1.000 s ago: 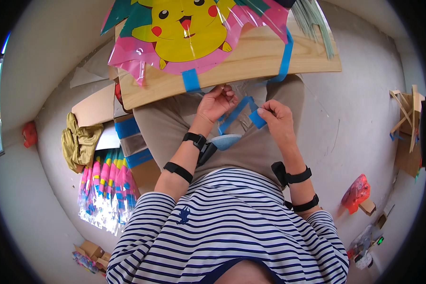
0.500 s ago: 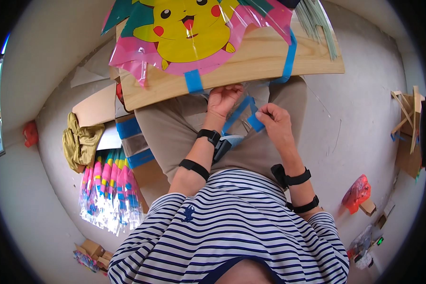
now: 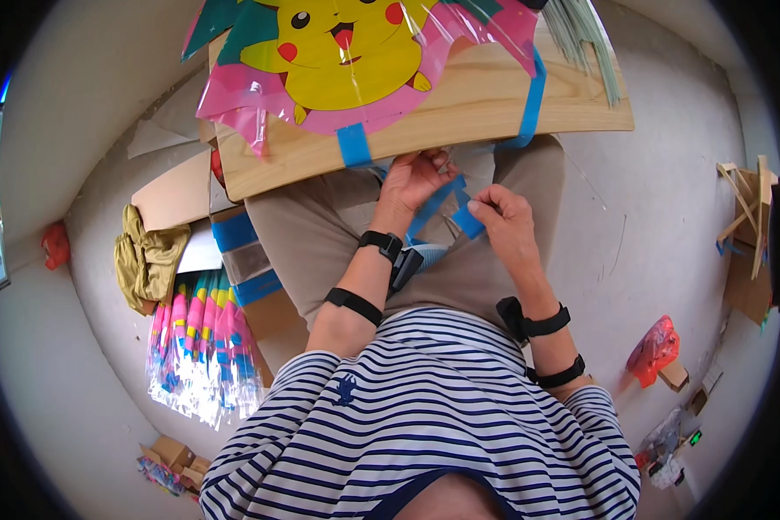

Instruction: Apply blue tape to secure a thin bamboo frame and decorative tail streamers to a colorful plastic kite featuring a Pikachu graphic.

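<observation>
A piece of blue tape (image 3: 467,222) is pinched between the thumb and fingers of my right hand (image 3: 506,224), above my lap. My left hand (image 3: 413,184) is at the near edge of the wooden tabletop (image 3: 468,104), its fingers curled; whether anything small is in them is hidden. Between the hands, a loose blue strip (image 3: 433,208) hangs over my lap, with part of a pale object (image 3: 432,254) below it. On the tabletop lies a glossy plastic sheet (image 3: 347,78) printed with a yellow cartoon figure on pink and green.
Blue tape bands (image 3: 353,146) wrap the table edge, and thin pale green sticks (image 3: 585,48) lie at its far right. To the left, colourful plastic pieces (image 3: 204,338) hang by a cardboard box (image 3: 273,334) and an olive cloth (image 3: 147,256). A red bag (image 3: 653,350) is on the right floor.
My left hand's fingers have spread and shifted slightly at the table edge. The right hand has risen slightly, its pinch on the blue tape kept.
</observation>
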`<action>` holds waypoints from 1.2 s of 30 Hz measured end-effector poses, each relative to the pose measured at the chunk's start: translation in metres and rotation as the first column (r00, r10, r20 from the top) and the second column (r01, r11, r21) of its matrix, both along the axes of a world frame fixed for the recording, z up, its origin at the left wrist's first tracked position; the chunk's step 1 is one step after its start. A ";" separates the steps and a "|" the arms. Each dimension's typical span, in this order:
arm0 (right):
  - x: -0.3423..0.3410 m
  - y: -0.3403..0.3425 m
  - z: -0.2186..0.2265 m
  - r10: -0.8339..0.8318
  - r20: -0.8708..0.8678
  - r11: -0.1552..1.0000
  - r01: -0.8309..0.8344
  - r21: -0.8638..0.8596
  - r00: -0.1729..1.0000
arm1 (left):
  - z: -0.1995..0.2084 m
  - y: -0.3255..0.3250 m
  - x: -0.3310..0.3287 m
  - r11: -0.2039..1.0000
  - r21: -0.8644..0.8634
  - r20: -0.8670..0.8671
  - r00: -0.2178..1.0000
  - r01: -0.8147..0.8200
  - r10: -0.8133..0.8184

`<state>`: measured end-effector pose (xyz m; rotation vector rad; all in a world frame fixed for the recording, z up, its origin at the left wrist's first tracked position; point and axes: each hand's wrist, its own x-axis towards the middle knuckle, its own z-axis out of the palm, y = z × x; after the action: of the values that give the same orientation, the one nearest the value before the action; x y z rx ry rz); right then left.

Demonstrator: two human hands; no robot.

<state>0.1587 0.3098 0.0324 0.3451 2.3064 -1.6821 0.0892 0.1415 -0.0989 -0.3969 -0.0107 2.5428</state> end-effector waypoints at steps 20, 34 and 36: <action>0.004 -0.011 0.031 0.373 -0.598 0.908 -0.146 0.393 0.709 | 0.099 -0.002 0.022 0.499 -0.854 -0.016 0.951 0.147 -0.308; 0.011 -0.013 0.036 0.148 -0.526 0.976 -0.037 0.215 0.838 | 0.139 0.001 0.045 0.476 -0.877 -0.252 0.904 -0.062 -0.346; 0.011 -0.012 0.038 0.150 -0.541 0.978 -0.046 0.202 0.827 | 0.146 -0.002 0.044 0.335 -0.935 -0.249 0.884 -0.114 -0.396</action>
<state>0.1696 0.2977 0.0704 -0.2775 2.8360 -1.6859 0.1327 0.1390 0.0468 -0.1770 1.6932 2.0876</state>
